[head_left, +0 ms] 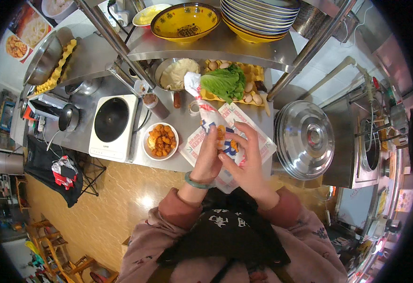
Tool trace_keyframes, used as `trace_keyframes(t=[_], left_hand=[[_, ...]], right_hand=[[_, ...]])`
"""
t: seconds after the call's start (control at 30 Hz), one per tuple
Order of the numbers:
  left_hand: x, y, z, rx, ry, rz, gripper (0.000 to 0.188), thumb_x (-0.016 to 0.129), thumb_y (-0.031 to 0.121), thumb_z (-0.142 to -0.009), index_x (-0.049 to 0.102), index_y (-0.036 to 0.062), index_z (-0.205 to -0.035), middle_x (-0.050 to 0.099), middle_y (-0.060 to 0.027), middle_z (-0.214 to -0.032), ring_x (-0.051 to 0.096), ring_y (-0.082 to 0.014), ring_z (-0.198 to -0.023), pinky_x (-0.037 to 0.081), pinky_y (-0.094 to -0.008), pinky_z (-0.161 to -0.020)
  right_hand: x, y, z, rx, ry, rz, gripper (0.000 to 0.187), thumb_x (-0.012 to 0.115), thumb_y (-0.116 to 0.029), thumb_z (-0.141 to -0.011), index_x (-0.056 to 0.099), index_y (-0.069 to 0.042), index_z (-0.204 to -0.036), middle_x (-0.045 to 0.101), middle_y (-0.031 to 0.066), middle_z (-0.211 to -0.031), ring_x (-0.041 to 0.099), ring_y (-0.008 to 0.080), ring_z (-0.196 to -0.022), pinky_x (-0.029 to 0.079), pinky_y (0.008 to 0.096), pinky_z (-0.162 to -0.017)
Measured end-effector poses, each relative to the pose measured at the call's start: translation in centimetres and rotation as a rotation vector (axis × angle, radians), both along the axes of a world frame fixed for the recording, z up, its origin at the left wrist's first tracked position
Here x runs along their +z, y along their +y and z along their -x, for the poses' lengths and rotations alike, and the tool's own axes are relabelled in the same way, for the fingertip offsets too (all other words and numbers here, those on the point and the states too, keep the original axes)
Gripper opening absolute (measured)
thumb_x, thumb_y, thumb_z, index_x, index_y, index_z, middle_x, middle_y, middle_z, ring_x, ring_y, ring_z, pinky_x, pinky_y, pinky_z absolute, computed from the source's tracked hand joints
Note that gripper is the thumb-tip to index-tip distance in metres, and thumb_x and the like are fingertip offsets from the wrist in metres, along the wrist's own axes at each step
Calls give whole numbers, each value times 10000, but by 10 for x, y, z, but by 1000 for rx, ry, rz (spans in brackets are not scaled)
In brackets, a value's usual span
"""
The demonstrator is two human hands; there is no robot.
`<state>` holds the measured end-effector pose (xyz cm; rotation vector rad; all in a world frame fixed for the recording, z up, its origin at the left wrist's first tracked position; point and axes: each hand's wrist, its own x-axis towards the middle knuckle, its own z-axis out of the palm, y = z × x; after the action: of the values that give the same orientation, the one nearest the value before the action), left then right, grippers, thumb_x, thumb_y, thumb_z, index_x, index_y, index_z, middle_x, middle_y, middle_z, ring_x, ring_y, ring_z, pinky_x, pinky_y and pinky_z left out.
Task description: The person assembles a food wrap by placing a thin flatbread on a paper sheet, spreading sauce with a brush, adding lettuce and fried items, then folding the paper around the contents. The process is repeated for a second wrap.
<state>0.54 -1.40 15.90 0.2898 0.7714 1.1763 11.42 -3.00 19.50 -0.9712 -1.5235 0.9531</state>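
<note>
Both hands are on a long paper-wrapped roll (207,111), white with red, blue and orange print, over the near edge of the counter. My left hand (207,158), with a green bangle at the wrist, is closed along its left side. My right hand (245,153) has its fingers curled round the near end from the right. Whatever the paper contains is hidden. Under the hands lie printed paper sheets (194,146). A white bowl (151,155) of orange-brown fried pieces (163,140) stands to the left. Beyond the roll, a green lettuce (225,82) rests on a yellow egg tray (253,73).
An induction cooker (107,148) with a black round pan is on the left. Behind stand a sauce bottle (155,107) and a pot of pale dough (176,74). Stacked plates (260,21) and a yellow bowl (185,21) fill the shelf above. Large metal lids (305,141) stand right.
</note>
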Motion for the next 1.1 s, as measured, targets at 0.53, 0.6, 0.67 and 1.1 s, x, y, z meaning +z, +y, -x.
trace_keyframes(t=[0.53,0.6,0.67,1.1], left_hand=[[2,-4,-6,-147,-108,-110,347,483,102,-876,417,57,-1214,516,-17,-1118,467,-130,-1042,335,-336,-936],[4,-6,-10,-75,-58,-194,358,514,75,-854,424,49,-1199,513,-21,-1121,475,-127,-1033,341,-325,-933],[5,-8,-12,-5,-73,-221,370,562,34,-818,441,28,-1167,523,-31,-1095,485,-133,-1023,353,-305,-926],[13,-15,-20,90,37,-297,263,507,-5,-797,482,15,-1059,531,-37,-978,498,-129,-941,374,-300,-898]], right_hand=[[-3,7,-26,-110,241,320,692,586,107,-725,262,-66,-1312,429,121,-1219,564,210,-1041,470,316,-872],[2,5,-27,-61,293,338,685,583,112,-730,268,-70,-1310,416,100,-1235,554,207,-1054,466,305,-879],[5,4,-27,7,309,309,668,577,116,-738,283,-72,-1307,389,76,-1281,535,202,-1076,459,285,-881],[16,-4,-41,64,416,550,128,633,-93,-801,582,-5,-877,551,33,-983,482,89,-909,392,236,-798]])
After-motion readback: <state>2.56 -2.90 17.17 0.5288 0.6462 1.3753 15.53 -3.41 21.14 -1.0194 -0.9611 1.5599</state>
